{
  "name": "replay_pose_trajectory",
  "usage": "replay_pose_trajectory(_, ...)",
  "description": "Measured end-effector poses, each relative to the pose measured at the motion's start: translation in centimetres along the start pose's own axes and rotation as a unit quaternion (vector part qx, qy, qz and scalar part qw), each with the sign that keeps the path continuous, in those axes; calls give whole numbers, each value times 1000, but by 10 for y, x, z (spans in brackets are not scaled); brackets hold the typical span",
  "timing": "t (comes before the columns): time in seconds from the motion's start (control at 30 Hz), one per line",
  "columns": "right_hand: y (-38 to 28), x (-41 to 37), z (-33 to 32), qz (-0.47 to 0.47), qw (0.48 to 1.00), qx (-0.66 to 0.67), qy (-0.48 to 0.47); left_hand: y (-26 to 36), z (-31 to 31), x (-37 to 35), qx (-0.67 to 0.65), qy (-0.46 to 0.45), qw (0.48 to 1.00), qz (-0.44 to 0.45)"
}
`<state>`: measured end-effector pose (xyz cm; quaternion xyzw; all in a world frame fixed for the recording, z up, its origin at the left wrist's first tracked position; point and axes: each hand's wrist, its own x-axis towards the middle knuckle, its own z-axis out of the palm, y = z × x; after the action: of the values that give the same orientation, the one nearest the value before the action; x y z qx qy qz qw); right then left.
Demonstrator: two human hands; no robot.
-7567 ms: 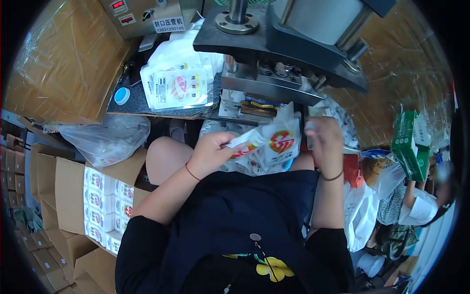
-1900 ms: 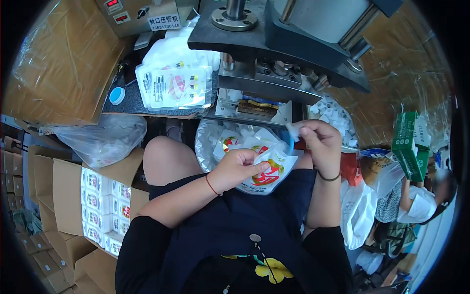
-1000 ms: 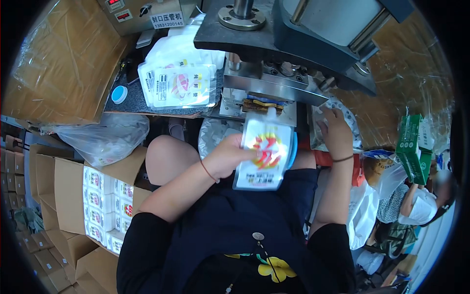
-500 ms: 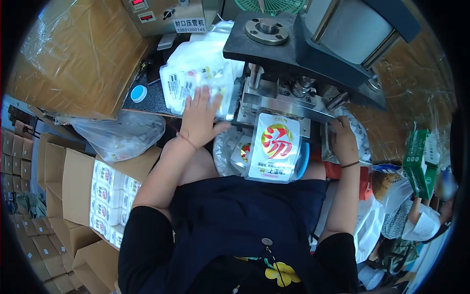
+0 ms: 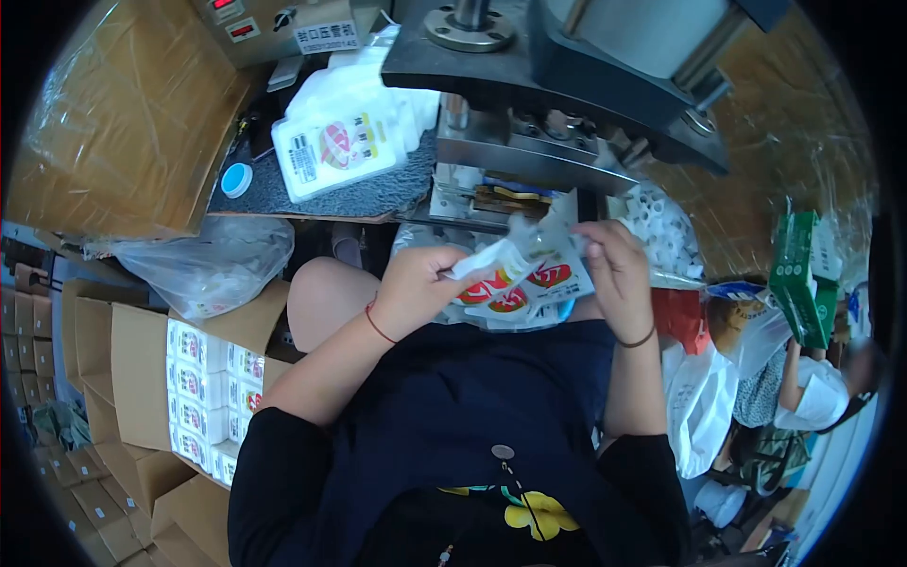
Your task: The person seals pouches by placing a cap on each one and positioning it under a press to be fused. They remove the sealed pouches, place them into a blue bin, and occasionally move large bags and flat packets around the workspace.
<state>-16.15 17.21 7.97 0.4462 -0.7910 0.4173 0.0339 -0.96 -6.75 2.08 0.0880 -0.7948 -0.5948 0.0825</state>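
Observation:
My left hand is closed on the edge of a white printed pouch, thumb on top, tilted over my lap. My right hand is beside it with thumb and fingers pinched near the pouch's upper edge. What is in that pinch I cannot tell. Under and between my hands lie more pouches with large red characters, bunched in a container on my lap. Just right of my right hand is a clear bag of small white plastic parts. Straight ahead stands the press, its metal jaw above the pouches.
A stack of flat white pouches lies on the dark work surface at left, near a blue-topped round cap. An open carton of packed pouches stands lower left. Another person is at far right.
My left hand has left the stack and come to my lap with a pouch. My right hand has moved left from the bag of white parts. The view has shifted.

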Motion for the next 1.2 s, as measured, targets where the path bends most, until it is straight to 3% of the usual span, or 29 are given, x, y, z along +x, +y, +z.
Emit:
replay_pose_trajectory(0.07,-28,4,11,84,988,123,29,-3,17,0,6,-34,999,-13)
replay_pose_trajectory(0.1,-31,7,14,76,990,120,22,-6,26,-2,-31,-37,999,-5)
replay_pose_trajectory(0.2,-24,17,7,-20,1000,-3,-19,-10,38,-5,-133,-101,984,-68)
replay_pose_trajectory(0.23,-21,19,5,-26,998,-1,-50,-2,44,-9,-236,-109,961,-90)
replay_pose_trajectory(0.37,-13,18,-10,-36,981,18,-191,0,49,-14,-348,-236,890,-177)
replay_pose_trajectory(0.43,6,12,-9,5,990,-84,-115,1,51,-13,-377,-256,868,-199)
replay_pose_trajectory(0.53,36,11,-26,63,951,-301,-24,-15,44,2,-367,-201,890,-184)
replay_pose_trajectory(0.6,68,1,-33,113,919,-375,-38,-12,33,18,-459,-149,858,-174)
replay_pose_trajectory(0.77,90,-1,-27,121,925,-356,-58,-9,18,44,-436,-153,861,-210)
replay_pose_trajectory(0.8,92,-1,-26,111,927,-353,-54,-15,14,47,-295,-74,942,-144)
replay_pose_trajectory(0.83,93,-1,-27,91,929,-357,-37,-24,9,50,-143,12,987,-73)
replay_pose_trajectory(0.87,93,-1,-27,70,930,-360,-21,-32,1,53,13,99,995,0)
replay_pose_trajectory(0.9,93,-2,-26,52,930,-363,-7,-30,-20,59,150,214,962,86)
replay_pose_trajectory(0.93,91,-3,-26,40,930,-364,19,-27,-46,64,281,319,890,165)
replay_pose_trajectory(1.0,83,-5,-28,18,927,-368,72,-30,-84,65,546,320,761,144)
replay_pose_trajectory(1.1,75,-14,-23,70,946,-275,155,-45,-89,34,540,192,798,188)
replay_pose_trajectory(1.2,53,-17,-19,111,982,-113,101,-64,-83,8,406,142,883,188)
